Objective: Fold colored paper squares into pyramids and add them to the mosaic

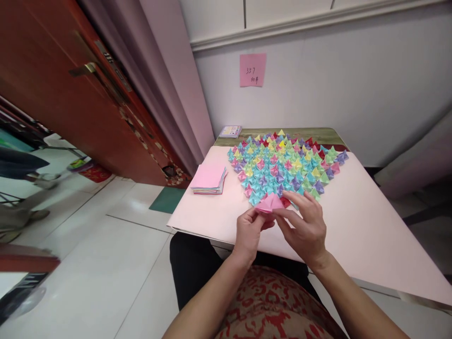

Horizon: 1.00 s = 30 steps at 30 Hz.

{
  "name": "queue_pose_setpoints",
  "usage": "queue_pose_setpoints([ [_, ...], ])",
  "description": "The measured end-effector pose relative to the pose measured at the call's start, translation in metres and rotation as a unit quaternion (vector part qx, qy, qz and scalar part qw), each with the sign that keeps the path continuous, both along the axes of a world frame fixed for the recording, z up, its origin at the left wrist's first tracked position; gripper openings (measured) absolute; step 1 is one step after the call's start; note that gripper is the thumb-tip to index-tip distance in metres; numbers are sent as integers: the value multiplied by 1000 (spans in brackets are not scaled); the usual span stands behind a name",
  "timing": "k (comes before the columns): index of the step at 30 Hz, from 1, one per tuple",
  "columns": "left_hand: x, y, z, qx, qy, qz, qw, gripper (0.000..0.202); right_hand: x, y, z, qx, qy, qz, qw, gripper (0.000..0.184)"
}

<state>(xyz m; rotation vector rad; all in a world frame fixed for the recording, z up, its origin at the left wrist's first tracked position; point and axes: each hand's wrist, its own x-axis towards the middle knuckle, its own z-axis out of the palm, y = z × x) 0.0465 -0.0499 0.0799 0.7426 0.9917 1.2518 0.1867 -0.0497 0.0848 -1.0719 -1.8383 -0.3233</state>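
Both my hands meet over the near part of a pink sheet (370, 226) that covers a small table. My left hand (250, 231) and my right hand (306, 225) pinch a folded pink paper piece (270, 202) between their fingertips. Just beyond it lies a wide fan-shaped spread of several small folded paper pieces (282, 165) in pink, blue, green, yellow, purple and red. The held piece touches the near tip of that spread.
A stack of coloured paper squares (209, 180) lies on the sheet to the left. A small pad (230, 131) sits at the table's far left corner. A pink note (253, 69) sticks on the wall. A red-brown door (70, 94) stands at left, over white floor tiles.
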Motion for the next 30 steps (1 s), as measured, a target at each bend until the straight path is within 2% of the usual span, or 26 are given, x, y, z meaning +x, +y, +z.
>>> queue_pose_setpoints([
  [5,5,-4,11,-10,-123,31,992,30,-9,-5,-4,56,-23,5,998,19],
  [8,5,-7,15,-16,-168,43,985,41,-13,-5,-8,61,-31,6,998,20],
  [13,2,-5,12,-15,-111,57,992,28,-13,-9,-6,17,-7,49,999,22],
  [16,0,-4,10,-26,-89,63,994,28,-10,-9,-1,-57,117,44,990,19],
  [18,-1,-4,10,-23,-71,56,996,31,-7,-6,2,-154,232,41,960,27],
  [19,-1,-4,10,-21,-60,51,997,32,-6,-3,2,-218,287,53,931,34],
  [21,0,-5,10,-18,-32,43,998,32,-5,2,1,-342,373,102,856,45],
  [23,0,-5,8,-11,-7,37,999,30,-5,4,-1,-413,425,143,793,48],
  [25,0,-4,5,2,5,28,1000,28,-6,5,-3,-427,457,155,765,46],
  [30,-3,-3,3,32,10,25,999,30,-7,3,-2,-432,510,164,725,48],
])
